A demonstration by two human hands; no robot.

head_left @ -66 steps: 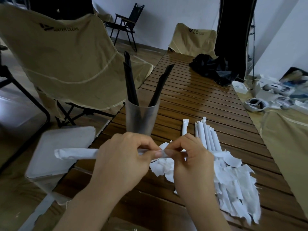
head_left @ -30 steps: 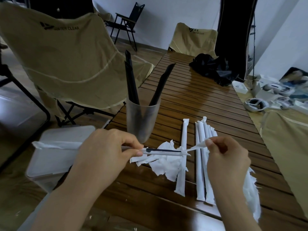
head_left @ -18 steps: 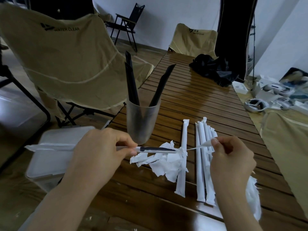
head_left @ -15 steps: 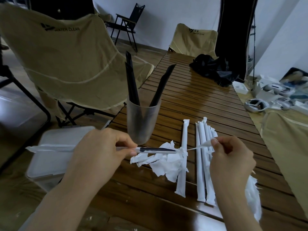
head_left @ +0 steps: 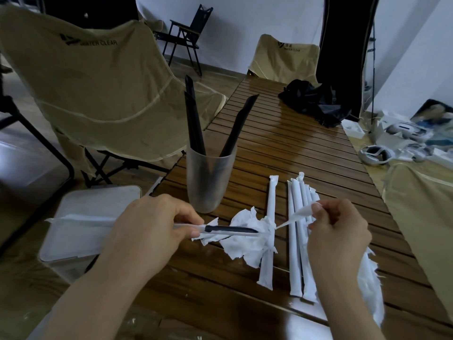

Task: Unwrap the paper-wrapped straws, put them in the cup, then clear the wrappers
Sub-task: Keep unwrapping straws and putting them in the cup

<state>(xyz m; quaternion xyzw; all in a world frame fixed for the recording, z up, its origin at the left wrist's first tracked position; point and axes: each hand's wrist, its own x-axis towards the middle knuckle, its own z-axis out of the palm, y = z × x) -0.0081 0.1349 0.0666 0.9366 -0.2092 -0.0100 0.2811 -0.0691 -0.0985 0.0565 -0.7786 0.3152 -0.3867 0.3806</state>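
Left hand [head_left: 147,231] grips the half-wrapped straw [head_left: 230,229] level above the table [head_left: 282,133] near the cup [head_left: 208,177], right hand [head_left: 335,231] pinches the torn paper strip [head_left: 297,215]; best to hold the straw firm, peel rightward steadily so paper tears clean

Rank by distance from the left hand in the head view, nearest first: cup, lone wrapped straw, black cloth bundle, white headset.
Measured from the left hand:
1. Cup, just beyond the hand, slightly to its right.
2. Lone wrapped straw, on the table to the right, past the torn wrappers.
3. Black cloth bundle, at the table's far end.
4. White headset, off the table at far right.
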